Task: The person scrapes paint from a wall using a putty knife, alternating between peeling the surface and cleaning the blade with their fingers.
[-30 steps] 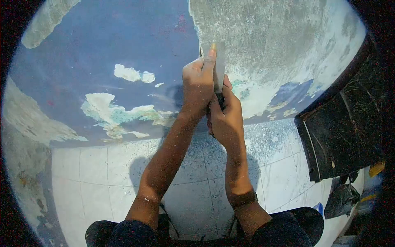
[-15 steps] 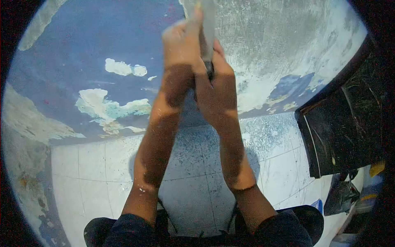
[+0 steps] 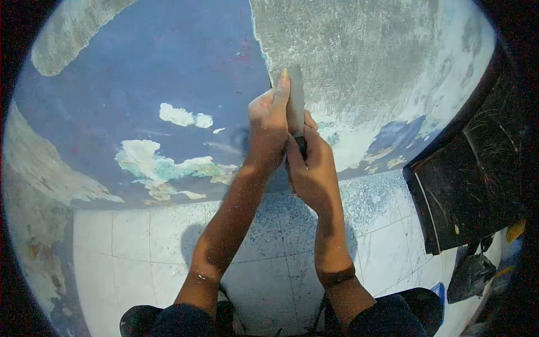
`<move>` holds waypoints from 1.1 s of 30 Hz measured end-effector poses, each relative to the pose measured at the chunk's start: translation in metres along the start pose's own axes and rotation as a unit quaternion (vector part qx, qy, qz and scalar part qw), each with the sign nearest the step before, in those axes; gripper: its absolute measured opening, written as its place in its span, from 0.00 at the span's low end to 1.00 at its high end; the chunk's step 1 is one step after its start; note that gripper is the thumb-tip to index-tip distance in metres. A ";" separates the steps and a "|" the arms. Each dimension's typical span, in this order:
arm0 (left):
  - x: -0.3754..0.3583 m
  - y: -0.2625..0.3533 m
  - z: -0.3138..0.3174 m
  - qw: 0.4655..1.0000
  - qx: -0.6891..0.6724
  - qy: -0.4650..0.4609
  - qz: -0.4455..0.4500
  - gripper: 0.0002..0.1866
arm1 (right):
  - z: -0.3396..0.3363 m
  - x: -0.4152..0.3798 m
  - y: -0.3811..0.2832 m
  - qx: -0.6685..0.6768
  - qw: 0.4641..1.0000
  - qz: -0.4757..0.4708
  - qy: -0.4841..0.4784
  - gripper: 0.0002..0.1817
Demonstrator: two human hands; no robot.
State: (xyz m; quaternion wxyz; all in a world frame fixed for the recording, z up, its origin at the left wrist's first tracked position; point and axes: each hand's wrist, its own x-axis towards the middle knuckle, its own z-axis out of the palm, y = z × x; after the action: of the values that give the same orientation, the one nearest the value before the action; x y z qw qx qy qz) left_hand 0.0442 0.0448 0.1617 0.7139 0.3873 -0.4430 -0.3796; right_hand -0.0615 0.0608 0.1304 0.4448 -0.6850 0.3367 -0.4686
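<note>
Gripping: I see both hands clenched on the scraper (image 3: 295, 98)
Left hand (image 3: 268, 126): forefinger along the blade
Right hand (image 3: 311, 163): on the handle, nearer
Scraper: against the wall (image 3: 168, 67), at the blue paint's edge

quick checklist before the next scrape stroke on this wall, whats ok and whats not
1. Both hands on the scraper: ok, left hand presses a finger along the blade, right hand wraps the handle.
2. Blade flat on the wall: ok, as far as it shows.
3. Blade at the blue paint's edge: ok.
4. Blade edge condition: cannot tell.
5. Floor tiles clean: not ok, paint flecks lie below the hands.
6. Black panel clear of the arms: ok.
</note>
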 end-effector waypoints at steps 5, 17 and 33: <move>0.012 0.026 -0.001 0.995 0.030 -0.029 0.092 0.28 | 0.011 0.022 -0.005 -0.032 0.980 -0.190 0.044 0.14; 0.002 0.016 0.003 1.000 -0.005 0.016 0.004 0.28 | 0.001 0.007 -0.009 -0.031 0.998 -0.055 0.015 0.13; 0.019 0.031 0.013 0.994 0.057 0.086 0.042 0.27 | 0.007 0.031 -0.004 -0.056 0.984 -0.163 0.042 0.20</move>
State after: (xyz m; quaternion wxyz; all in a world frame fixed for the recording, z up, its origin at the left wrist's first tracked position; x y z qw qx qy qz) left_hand 0.0444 0.0381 0.1996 0.7418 0.4395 -0.4165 -0.2884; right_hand -0.0448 0.0375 0.1438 0.3091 -0.7342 0.2650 -0.5434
